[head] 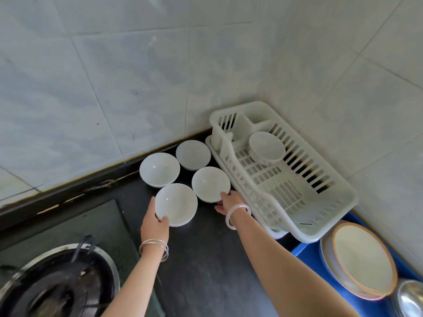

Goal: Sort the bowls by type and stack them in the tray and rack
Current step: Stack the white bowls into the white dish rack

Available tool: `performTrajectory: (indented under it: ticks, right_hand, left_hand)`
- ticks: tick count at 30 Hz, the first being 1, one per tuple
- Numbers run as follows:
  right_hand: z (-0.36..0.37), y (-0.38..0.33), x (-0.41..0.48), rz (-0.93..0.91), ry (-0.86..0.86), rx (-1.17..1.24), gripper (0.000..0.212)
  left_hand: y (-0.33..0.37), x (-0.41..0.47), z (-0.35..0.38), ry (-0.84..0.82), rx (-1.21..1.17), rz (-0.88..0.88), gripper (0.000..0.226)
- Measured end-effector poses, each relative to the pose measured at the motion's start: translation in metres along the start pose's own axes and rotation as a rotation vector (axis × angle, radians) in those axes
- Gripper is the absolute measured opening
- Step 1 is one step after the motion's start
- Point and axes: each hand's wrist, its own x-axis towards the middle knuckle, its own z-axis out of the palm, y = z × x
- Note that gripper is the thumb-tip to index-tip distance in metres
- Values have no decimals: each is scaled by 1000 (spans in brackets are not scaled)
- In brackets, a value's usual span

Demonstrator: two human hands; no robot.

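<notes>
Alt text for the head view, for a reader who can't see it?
A person's left hand grips the nearest white bowl and the right hand grips a second bowl beside the white plastic rack; two more white bowls sit behind on the dark counter. The rack holds a stack of bowls; a gas burner is lower left.

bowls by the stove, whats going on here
A person is sorting white bowls on the dark counter. The left hand grips the nearest bowl by its rim, and the right hand holds the bowl beside the rack. Two other bowls sit behind them by the wall. The white rack holds a small stack of bowls at its far end.
</notes>
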Motion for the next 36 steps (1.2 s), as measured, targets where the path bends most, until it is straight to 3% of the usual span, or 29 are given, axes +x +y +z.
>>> performTrajectory:
  ticks: [3, 6, 9, 18, 25, 29, 36]
  right_hand:
    - [-1, -3, -2, 29, 25, 153, 24]
    - [-4, -6, -10, -20, 61, 133, 12]
    - [-7, -8, -19, -97, 80, 118, 24]
    - [12, -21, -52, -218, -13, -155, 22]
    - [36, -23, -61, -221, 14, -455, 13]
    - [39, -22, -60, -204, 10, -521, 12]
    - [40, -16, -44, -173, -21, -565, 10]
  left_hand:
    - [-7, 4, 0, -30, -164, -42, 59]
    - [-12, 7, -1, -56, -265, -38, 55]
    - [-15, 12, -2, -88, -356, -57, 53]
    - [-1, 10, -7, -64, -734, -249, 32]
    - [4, 8, -14, -61, -780, -296, 17]
    - [-2, 11, -11, -44, -674, -246, 32]
    - [-7, 14, -10, -48, -643, -226, 31]
